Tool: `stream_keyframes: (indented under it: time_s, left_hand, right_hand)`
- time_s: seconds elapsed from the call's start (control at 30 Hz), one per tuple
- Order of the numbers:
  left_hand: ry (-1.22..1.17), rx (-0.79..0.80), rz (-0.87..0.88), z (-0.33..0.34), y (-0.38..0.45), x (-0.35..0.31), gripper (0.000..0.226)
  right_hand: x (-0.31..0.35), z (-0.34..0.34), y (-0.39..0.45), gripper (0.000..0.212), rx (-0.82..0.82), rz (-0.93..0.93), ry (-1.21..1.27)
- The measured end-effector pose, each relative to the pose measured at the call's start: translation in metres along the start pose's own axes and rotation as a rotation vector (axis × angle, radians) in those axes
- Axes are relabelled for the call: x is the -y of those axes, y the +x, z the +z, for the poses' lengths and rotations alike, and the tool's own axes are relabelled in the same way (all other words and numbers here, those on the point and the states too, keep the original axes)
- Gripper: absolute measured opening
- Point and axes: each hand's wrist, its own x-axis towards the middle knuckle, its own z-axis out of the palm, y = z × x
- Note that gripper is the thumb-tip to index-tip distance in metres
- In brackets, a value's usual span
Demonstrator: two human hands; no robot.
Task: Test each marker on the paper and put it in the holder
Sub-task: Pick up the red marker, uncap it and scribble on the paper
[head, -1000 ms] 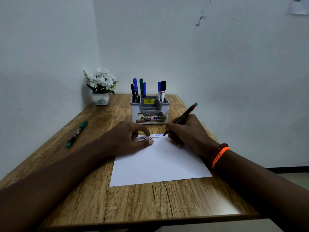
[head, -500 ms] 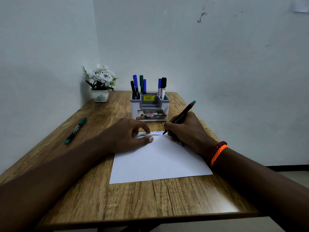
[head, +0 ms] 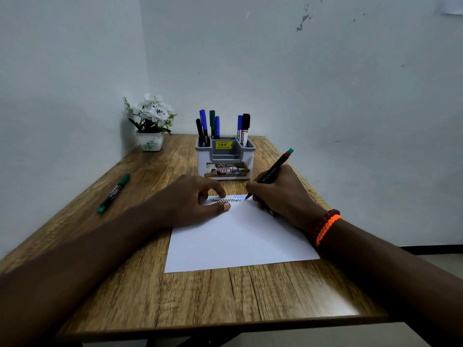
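Note:
A white sheet of paper (head: pixel 238 239) lies on the wooden table (head: pixel 200 296), with dark and blue zigzag marks along its far edge. My right hand (head: pixel 278 194) grips a black marker (head: pixel 271 172) with a green end, its tip touching the paper at the far right of the marks. My left hand (head: pixel 190 200) rests on the paper's far left corner, fingers loosely bent. Behind the paper stands a grey holder (head: pixel 225 156) with several blue, black and green markers upright in it. A green-capped marker (head: pixel 114 192) lies loose on the table to the left.
A small white pot of white flowers (head: pixel 150 123) sits in the far left corner. White walls close the table on the left and back. The table's right edge runs just past my right hand.
My right hand with the marker has shifted slightly left along the paper's far edge. The left hand has stayed in place on the paper.

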Motion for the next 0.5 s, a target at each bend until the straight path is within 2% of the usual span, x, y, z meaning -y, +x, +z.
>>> stream_keyframes:
  time_s: [0.5]
  left_hand:
    - [-0.007,0.009,-0.006,-0.0014,-0.0005,-0.0037,0.029]
  right_hand:
    - [-0.0005,-0.0007,-0.0004,0.025,-0.029,0.008,0.015]
